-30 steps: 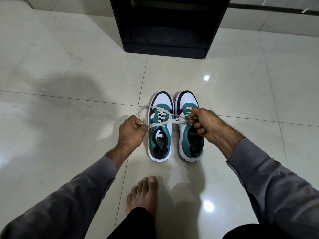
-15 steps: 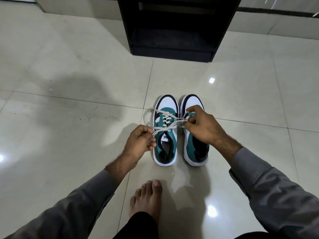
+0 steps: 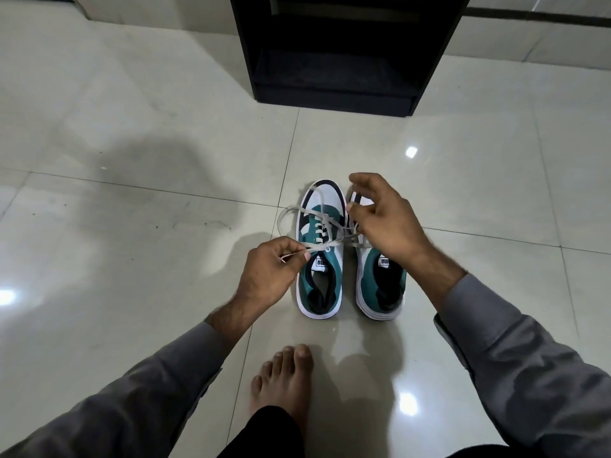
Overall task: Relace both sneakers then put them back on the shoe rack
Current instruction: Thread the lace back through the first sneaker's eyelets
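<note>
The pale glossy tiled floor fills the view, crossed by thin grout lines and dotted with bright light reflections. At twelve o'clock stands one black shoe rack, its open lower shelf facing the person, well apart from the shoes.

Two grey sleeves come in from seven and four o'clock. One bare foot rests on the tiles at six o'clock, just below the shoes.

Two sneakers sit side by side at the centre, toes toward twelve o'clock, teal and white with dark trim. The left sneaker shows a white tongue label with dark lettering, too small and foreshortened to read; the right sneaker carries a matching label, equally unreadable, and its toe and eyelets are hidden by the hand above it.

The right hand hovers over the right sneaker's front at about one o'clock from the pair, fingers spread and curled loosely; strands cross beneath it, and whether it pinches any of them cannot be told.

The left hand, at nine o'clock from the left sneaker, has thumb and fingers pinched closed on the white lace, which runs taut across the left sneaker's upper eyelets. One loop of lace arcs out toward ten o'clock beside the toe.
</note>
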